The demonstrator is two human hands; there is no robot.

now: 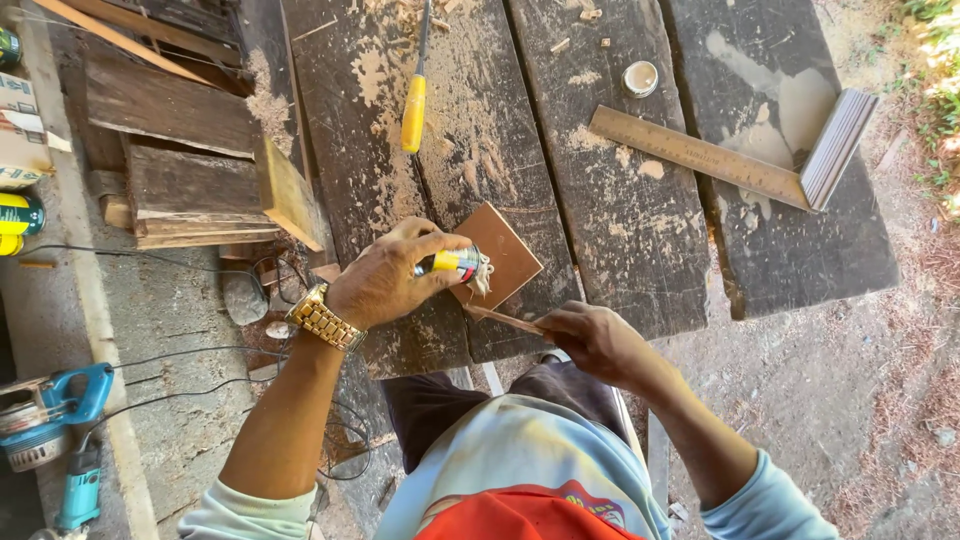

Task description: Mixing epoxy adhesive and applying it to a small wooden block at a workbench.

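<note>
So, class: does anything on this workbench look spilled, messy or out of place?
Yes. Sawdust and wood chips lie strewn over the dark planks, thickest around the yellow-handled chisel. A small round lid sits loose near the metal square.

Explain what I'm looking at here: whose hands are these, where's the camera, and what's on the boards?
One picture, from a camera on the person's head, looking down. The left hand grips a small can over a brown square tile. The right hand holds a thin wooden stick. On the dusty plank bench lie a yellow-handled chisel, a try square and a small round lid. A blue power tool sits lower left.
</note>
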